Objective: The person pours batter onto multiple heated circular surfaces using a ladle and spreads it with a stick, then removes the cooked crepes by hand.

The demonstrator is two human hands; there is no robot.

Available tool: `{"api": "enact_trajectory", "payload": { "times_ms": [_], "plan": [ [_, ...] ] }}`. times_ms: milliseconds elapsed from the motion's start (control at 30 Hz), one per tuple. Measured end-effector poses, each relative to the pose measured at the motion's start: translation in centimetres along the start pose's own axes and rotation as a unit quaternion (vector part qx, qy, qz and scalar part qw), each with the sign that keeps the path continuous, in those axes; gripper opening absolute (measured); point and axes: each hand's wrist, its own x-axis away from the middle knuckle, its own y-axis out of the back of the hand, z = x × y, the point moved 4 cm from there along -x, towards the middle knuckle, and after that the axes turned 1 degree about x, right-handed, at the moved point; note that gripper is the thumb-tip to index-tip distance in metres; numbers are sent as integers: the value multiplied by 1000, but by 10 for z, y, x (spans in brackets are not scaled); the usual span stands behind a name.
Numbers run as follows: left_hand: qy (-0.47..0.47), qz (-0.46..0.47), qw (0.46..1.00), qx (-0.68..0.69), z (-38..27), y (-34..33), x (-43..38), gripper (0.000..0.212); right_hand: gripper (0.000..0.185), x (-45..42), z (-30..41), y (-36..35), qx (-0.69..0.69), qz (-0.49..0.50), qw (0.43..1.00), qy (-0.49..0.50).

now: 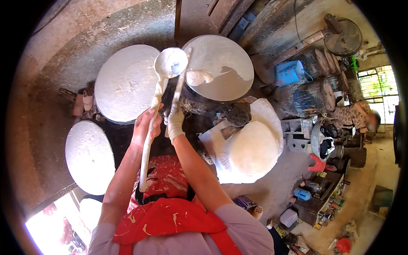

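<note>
My bare left hand [147, 127] grips the handle of a batter-coated ladle [171, 62], whose bowl is raised between two round griddles. Beside it my gloved right hand [174, 121] is closed on a stick-like tool [182, 79] that points up past the ladle's bowl. The right griddle [234, 84] is partly covered with pale batter [213, 47], and a thicker lump [198, 78] lies at its left. A whitish layer covers the upper left griddle [127, 83] and the lower left one [90, 156]. A stack of round flatbreads [254, 149] lies on pale sheets at the right.
Hollow blocks [295, 134] stand beyond the stack, near a metal basin [316, 140]. A blue jug [290, 72] rests by a large drum [314, 95]. Another person [353, 116] is near the window. Perforated briquettes [87, 98] sit at the left; a perforated cylinder [250, 205] is on the floor.
</note>
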Motion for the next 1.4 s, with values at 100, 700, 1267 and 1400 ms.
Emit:
{"api": "enact_trajectory", "payload": {
  "times_ms": [100, 700, 1267, 1400],
  "plan": [
    [-1, -10, 1000, 15, 2, 24, 13, 39, 38, 24, -19, 34, -53, -28, 997, -41],
    [24, -24, 999, 18, 41, 3, 19, 39, 55, 46, 65, 247, 270, -44, 952, -138],
    [-10, -65, 996, 57, 105, -67, 6, 41, 59, -5, 191, 355, 312, 86, 934, -154],
    [-5, -54, 996, 76, 112, -84, 6, 42, 60, -9, 224, 346, 297, 58, 946, -114]
  ]
}}
